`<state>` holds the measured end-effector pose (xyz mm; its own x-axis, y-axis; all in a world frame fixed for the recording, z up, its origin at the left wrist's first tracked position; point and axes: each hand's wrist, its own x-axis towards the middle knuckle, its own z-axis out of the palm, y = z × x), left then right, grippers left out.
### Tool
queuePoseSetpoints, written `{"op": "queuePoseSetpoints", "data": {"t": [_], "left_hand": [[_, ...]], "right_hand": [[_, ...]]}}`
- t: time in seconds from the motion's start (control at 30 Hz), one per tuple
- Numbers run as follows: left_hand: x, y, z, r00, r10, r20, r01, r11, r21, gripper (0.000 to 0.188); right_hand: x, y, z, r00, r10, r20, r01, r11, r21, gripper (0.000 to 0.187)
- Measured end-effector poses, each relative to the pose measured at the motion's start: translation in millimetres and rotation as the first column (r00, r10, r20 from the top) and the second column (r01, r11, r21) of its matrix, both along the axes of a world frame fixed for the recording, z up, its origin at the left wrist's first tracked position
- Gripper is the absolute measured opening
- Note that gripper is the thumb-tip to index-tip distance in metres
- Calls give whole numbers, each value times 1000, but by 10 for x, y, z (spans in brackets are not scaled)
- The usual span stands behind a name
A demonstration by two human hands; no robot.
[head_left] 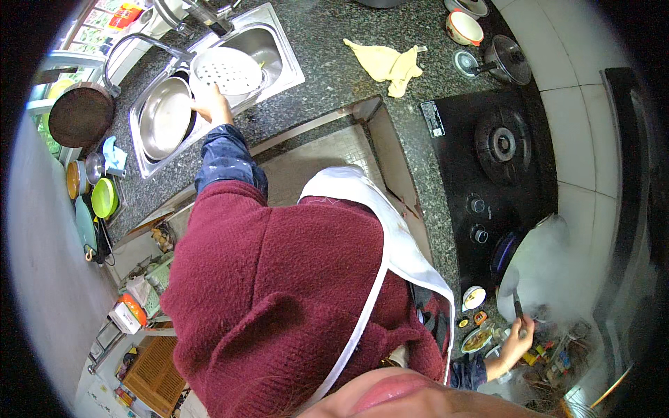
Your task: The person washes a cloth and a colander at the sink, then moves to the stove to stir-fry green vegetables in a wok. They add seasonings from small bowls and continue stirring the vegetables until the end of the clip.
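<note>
In the head view, the person stood at an L-shaped granite counter [334,63], arms stretched far apart. The left hand [211,104] was closed over the near rim of a white perforated steamer plate [226,72], fingers curled on its edge, holding it tilted over the right basin of the steel sink [279,49] at the counter's far left corner; a steel pan [165,118] lay in the left basin. The right hand [519,334] was wrapped around the handle of a spatula [512,292] dipped into a steaming wok [550,272] on the near burner of the black gas hob [488,146]. Judging by this, stirring and fetching the plate were under way together; lifting the plate clear of the basin rim would call for a firmer hold. A yellow cloth [390,63] lay between sink and hob.
</note>
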<state>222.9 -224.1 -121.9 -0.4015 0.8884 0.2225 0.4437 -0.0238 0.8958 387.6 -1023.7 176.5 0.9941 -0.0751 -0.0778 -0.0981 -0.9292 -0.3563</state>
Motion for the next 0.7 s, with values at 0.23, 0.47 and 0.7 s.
{"op": "queuePoseSetpoints", "data": {"t": [0.23,0.47,0.7], "left_hand": [[183,-219,536,942,-174,-288,144,982,-121,83],[-266,263,42,932,-266,-246,278,960,17,75],[-554,-152,385,990,-138,10,137,988,65,74]], "right_hand": [[57,-294,-553,893,-191,407,194,980,33,26],[41,-1472,-853,927,-196,321,375,535,-757,43],[716,-1113,-1118,589,-783,199,158,353,922,23]]}}
